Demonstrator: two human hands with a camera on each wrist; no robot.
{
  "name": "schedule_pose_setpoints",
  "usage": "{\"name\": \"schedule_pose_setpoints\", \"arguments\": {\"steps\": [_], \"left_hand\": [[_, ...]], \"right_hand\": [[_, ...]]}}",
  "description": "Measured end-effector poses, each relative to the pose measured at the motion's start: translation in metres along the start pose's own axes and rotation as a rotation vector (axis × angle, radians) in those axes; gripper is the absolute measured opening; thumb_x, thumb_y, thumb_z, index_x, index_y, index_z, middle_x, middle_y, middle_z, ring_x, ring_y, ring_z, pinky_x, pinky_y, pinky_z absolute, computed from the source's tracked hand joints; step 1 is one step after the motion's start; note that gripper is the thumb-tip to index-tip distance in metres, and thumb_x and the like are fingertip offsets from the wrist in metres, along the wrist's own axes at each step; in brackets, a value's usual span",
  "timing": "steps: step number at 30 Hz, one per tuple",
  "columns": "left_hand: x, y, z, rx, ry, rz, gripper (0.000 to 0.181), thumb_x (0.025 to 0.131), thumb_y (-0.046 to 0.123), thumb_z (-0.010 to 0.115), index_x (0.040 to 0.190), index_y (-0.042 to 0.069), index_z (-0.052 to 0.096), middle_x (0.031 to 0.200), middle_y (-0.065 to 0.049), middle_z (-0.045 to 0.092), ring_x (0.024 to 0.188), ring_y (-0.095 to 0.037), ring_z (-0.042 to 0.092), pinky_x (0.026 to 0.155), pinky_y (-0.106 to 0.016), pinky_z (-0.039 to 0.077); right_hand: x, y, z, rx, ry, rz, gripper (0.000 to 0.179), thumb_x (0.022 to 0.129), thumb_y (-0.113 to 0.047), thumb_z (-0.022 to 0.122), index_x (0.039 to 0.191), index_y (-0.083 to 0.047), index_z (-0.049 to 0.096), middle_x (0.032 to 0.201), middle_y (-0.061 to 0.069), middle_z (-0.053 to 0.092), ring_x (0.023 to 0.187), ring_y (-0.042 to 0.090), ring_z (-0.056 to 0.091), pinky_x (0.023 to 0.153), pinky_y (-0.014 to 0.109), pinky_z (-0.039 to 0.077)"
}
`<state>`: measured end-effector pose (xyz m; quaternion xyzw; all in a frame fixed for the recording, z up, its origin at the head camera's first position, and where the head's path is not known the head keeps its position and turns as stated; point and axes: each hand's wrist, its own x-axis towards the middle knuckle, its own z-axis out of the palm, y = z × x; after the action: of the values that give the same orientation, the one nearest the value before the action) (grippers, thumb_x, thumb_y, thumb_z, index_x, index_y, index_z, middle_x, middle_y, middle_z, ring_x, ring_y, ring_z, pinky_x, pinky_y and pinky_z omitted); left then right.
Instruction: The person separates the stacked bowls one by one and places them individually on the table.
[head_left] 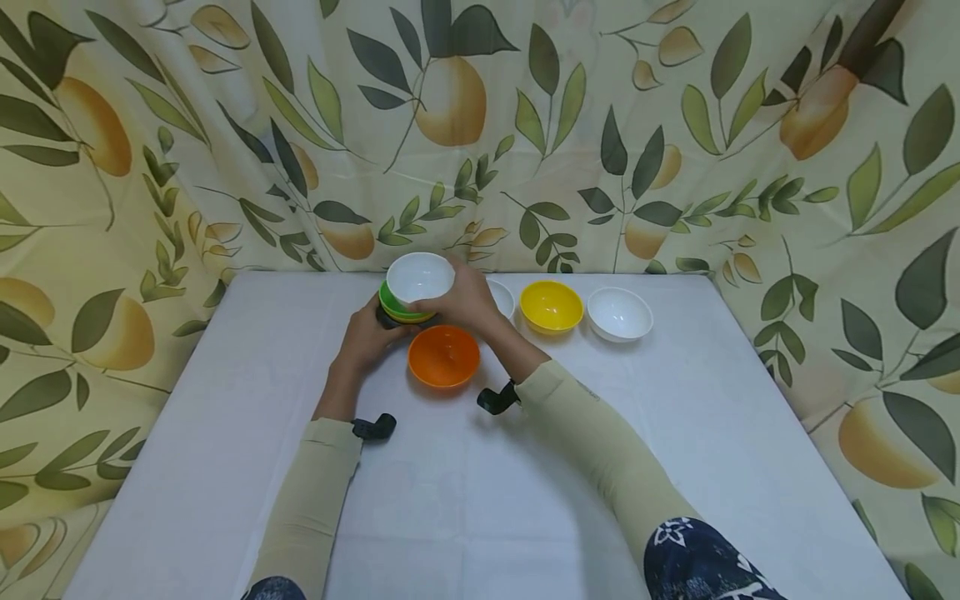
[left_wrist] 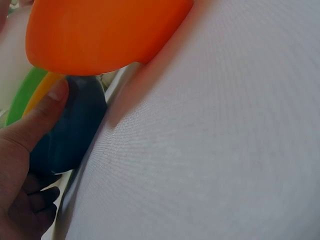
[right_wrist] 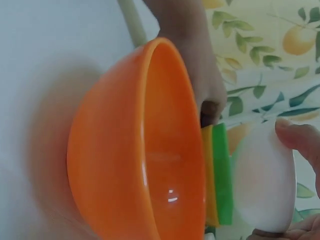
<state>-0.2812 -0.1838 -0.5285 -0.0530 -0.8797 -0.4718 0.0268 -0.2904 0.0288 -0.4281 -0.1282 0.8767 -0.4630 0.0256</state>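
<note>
At the back left of the table, my left hand [head_left: 366,337] grips a nested stack of bowls from its side. The lowest is a dark blue bowl [left_wrist: 82,122] with the thumb against its wall; a yellow bowl [left_wrist: 42,93] and a green bowl [right_wrist: 222,175] sit inside it. My right hand [head_left: 471,297] holds a white bowl [head_left: 420,277] by its rim, directly over the green one. In the right wrist view the thumb lies on the white bowl's edge and its base reaches the green rim. An orange bowl [head_left: 443,357] stands upright just in front of the stack.
Right of the stack stand a white bowl [head_left: 501,300] partly hidden by the right arm, a yellow bowl [head_left: 552,306] and another white bowl [head_left: 619,314]. White cloth covers the table [head_left: 450,517]. A fruit-patterned curtain [head_left: 480,217] hangs along its back edge.
</note>
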Motion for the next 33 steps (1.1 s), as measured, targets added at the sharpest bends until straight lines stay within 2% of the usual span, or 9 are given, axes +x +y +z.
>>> {"name": "schedule_pose_setpoints", "arguments": {"steps": [5, 11, 14, 18, 24, 28, 33], "left_hand": [[0.001, -0.002, 0.0, 0.004, 0.003, 0.011, 0.105, 0.078, 0.051, 0.092, 0.163, 0.018, 0.039, 0.157, -0.011, 0.052, 0.147, -0.03, 0.044, 0.124, -0.054, 0.029], [0.002, -0.002, -0.001, 0.004, 0.004, 0.021, 0.102, 0.079, 0.047, 0.093, 0.161, 0.019, 0.041, 0.157, -0.01, 0.052, 0.147, -0.03, 0.043, 0.125, -0.053, 0.028], [0.003, -0.003, -0.001, 0.012, 0.002, 0.024, 0.102, 0.078, 0.048, 0.093, 0.161, 0.019, 0.041, 0.157, -0.01, 0.052, 0.147, -0.031, 0.043, 0.124, -0.053, 0.029], [0.003, -0.003, 0.0, 0.0, -0.002, 0.015, 0.103, 0.078, 0.049, 0.093, 0.161, 0.018, 0.041, 0.157, -0.011, 0.052, 0.148, -0.031, 0.043, 0.125, -0.052, 0.029], [0.0, -0.001, 0.001, -0.01, -0.009, -0.009, 0.106, 0.079, 0.047, 0.093, 0.163, 0.015, 0.037, 0.159, -0.013, 0.049, 0.149, -0.031, 0.04, 0.125, -0.051, 0.028], [-0.001, 0.001, 0.001, -0.003, -0.009, -0.007, 0.107, 0.08, 0.045, 0.093, 0.164, 0.013, 0.035, 0.159, -0.015, 0.048, 0.149, -0.032, 0.04, 0.125, -0.051, 0.028], [-0.001, 0.001, 0.001, -0.006, 0.001, 0.006, 0.108, 0.079, 0.045, 0.093, 0.164, 0.012, 0.036, 0.159, -0.015, 0.049, 0.149, -0.033, 0.041, 0.125, -0.052, 0.028]], "right_hand": [[-0.007, -0.001, -0.007, -0.016, 0.029, -0.004, 0.098, 0.074, -0.042, 0.096, 0.15, -0.004, 0.048, 0.135, 0.013, 0.063, 0.118, 0.028, 0.061, 0.098, 0.043, 0.057], [-0.017, -0.002, -0.017, -0.029, 0.053, 0.004, 0.101, 0.074, -0.042, 0.096, 0.155, -0.008, 0.046, 0.141, 0.013, 0.061, 0.122, 0.03, 0.06, 0.1, 0.045, 0.057], [-0.025, 0.0, -0.023, -0.035, 0.062, 0.011, 0.105, 0.075, -0.04, 0.096, 0.157, -0.005, 0.043, 0.146, 0.015, 0.058, 0.125, 0.033, 0.059, 0.102, 0.047, 0.056], [-0.037, 0.004, -0.03, -0.018, 0.077, 0.021, 0.106, 0.074, -0.037, 0.097, 0.157, -0.003, 0.042, 0.147, 0.017, 0.057, 0.127, 0.035, 0.057, 0.102, 0.049, 0.055], [-0.058, 0.014, -0.042, 0.036, 0.091, 0.042, 0.101, 0.073, -0.033, 0.098, 0.156, -0.008, 0.046, 0.147, 0.015, 0.057, 0.129, 0.035, 0.055, 0.102, 0.051, 0.056], [-0.072, 0.021, -0.049, 0.072, 0.103, 0.048, 0.092, 0.074, -0.031, 0.098, 0.151, -0.013, 0.051, 0.145, 0.012, 0.059, 0.128, 0.035, 0.055, 0.102, 0.053, 0.055], [-0.084, 0.028, -0.057, 0.087, 0.118, 0.077, 0.091, 0.073, -0.031, 0.098, 0.149, -0.013, 0.052, 0.144, 0.011, 0.059, 0.128, 0.034, 0.055, 0.103, 0.054, 0.055]]}}
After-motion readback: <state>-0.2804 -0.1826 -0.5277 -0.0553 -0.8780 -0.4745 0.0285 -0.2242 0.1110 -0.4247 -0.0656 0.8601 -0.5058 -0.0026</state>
